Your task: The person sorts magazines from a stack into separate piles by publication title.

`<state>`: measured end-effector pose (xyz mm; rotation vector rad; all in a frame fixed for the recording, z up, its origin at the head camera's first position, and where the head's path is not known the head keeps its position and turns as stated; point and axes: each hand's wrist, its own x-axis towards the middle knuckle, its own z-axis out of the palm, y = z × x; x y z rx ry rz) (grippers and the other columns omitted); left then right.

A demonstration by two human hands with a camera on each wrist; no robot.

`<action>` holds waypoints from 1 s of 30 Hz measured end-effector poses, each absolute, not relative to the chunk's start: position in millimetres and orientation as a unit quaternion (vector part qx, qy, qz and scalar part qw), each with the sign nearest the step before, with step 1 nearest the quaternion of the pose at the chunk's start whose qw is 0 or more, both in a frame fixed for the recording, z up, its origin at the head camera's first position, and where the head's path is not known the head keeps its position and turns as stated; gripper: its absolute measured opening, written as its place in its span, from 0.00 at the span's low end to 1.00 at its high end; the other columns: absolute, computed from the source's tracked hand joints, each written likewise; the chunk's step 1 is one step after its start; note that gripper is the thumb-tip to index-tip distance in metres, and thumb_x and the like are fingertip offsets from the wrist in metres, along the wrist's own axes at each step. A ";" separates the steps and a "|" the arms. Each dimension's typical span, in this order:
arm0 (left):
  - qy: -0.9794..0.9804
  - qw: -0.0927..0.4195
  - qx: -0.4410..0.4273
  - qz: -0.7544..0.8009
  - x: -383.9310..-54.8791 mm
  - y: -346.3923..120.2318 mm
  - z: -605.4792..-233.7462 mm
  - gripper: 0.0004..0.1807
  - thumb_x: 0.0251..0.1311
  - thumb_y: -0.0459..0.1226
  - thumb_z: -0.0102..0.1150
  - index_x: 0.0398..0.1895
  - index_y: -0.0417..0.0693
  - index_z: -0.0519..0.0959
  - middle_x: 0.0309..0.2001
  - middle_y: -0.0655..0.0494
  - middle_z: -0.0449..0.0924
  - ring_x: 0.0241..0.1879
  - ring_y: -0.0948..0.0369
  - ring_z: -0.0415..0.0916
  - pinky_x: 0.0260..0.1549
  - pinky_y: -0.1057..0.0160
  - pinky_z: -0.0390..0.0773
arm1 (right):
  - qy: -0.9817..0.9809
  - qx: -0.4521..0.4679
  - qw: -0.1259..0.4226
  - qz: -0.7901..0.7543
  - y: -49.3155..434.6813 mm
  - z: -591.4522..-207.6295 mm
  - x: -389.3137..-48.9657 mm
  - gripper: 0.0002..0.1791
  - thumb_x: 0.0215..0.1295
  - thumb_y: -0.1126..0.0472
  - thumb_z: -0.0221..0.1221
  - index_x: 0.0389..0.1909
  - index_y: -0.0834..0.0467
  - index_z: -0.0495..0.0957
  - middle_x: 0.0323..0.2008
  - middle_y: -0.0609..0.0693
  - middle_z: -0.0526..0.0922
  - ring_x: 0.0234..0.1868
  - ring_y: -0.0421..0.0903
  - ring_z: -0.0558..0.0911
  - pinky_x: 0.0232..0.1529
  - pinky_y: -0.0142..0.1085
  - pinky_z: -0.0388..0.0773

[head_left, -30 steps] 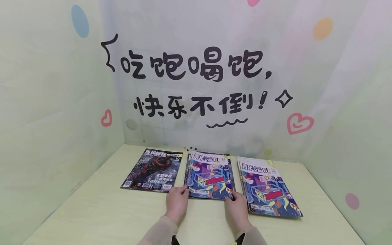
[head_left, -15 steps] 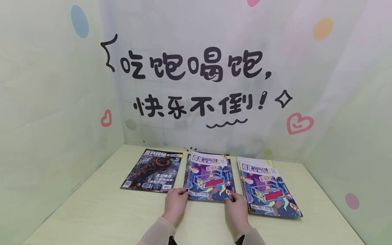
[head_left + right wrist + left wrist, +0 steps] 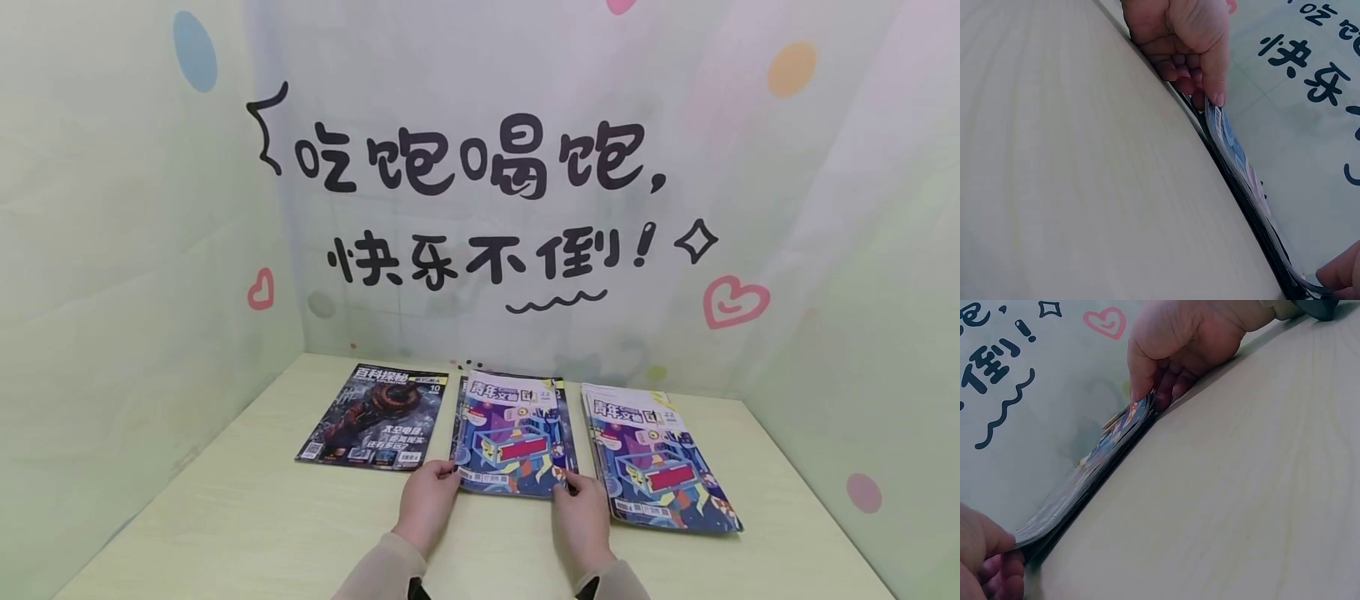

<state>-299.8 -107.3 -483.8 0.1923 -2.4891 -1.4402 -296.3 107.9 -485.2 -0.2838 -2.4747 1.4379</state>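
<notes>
In the head view a purple magazine [image 3: 510,433] lies over a dark magazine [image 3: 571,442] at the middle of the table. My left hand [image 3: 427,504] pinches its near left corner, thumb on the cover and fingers beneath. At the near right corner my right hand [image 3: 583,521] pinches it likewise. Seen from the left wrist, the purple magazine's near edge [image 3: 1054,519] stands a little above the dark one under it. The right wrist view shows the same narrow gap, with the left hand [image 3: 1179,44] at the far corner.
Left of the hands lies another dark magazine [image 3: 375,417] with a red machine on its cover. To the right is a stack of magazines [image 3: 660,475], a matching purple one on top. A printed wall [image 3: 480,333] closes the back of the pale table [image 3: 225,517].
The purple magazine has slid slightly toward me and left over the dark one, baring more of its right edge. Both hands keep their pinch; the left has shifted slightly nearer.
</notes>
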 end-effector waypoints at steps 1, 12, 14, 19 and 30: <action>-0.855 0.126 0.067 -0.499 -299.8 -107.3 -484.1 0.12 0.59 0.35 0.60 0.43 0.36 0.82 0.40 0.46 0.84 0.42 0.49 0.80 0.44 0.49 0.77 | -0.849 -0.098 0.134 0.501 108.1 -485.2 -296.3 0.20 0.63 0.63 0.58 0.51 0.73 0.77 0.50 0.68 0.75 0.56 0.65 0.72 0.60 0.57 0.66; -0.822 0.074 0.069 -0.560 -300.7 -107.1 -485.4 0.25 0.58 0.32 0.53 0.59 0.32 0.72 0.27 0.53 0.76 0.22 0.61 0.72 0.25 0.62 0.75 | -0.819 -0.114 0.134 0.546 110.5 -487.8 -299.5 0.17 0.63 0.65 0.58 0.48 0.71 0.80 0.49 0.67 0.80 0.57 0.66 0.72 0.59 0.57 0.68; -0.830 0.074 0.073 -0.549 -300.6 -107.0 -484.6 0.26 0.56 0.33 0.53 0.60 0.33 0.72 0.32 0.51 0.78 0.27 0.60 0.74 0.29 0.61 0.76 | -0.814 -0.117 0.134 0.552 110.7 -488.3 -299.9 0.16 0.62 0.66 0.57 0.47 0.71 0.80 0.48 0.67 0.79 0.57 0.66 0.72 0.59 0.57 0.67; -0.831 0.076 0.077 -0.545 -300.2 -107.0 -484.1 0.26 0.58 0.35 0.53 0.60 0.34 0.73 0.44 0.46 0.79 0.36 0.58 0.75 0.33 0.62 0.79 | -0.801 -0.124 0.124 0.573 110.7 -486.8 -299.0 0.15 0.60 0.68 0.57 0.46 0.72 0.80 0.45 0.66 0.80 0.52 0.62 0.76 0.54 0.52 0.73; -0.821 0.054 0.048 -0.566 -300.2 -110.4 -488.1 0.25 0.63 0.32 0.51 0.62 0.28 0.67 0.23 0.52 0.75 0.18 0.63 0.74 0.20 0.63 0.79 | -0.759 -0.123 0.080 0.635 109.5 -484.2 -295.4 0.17 0.63 0.71 0.53 0.51 0.75 0.74 0.33 0.59 0.79 0.25 0.43 0.77 0.27 0.34 0.78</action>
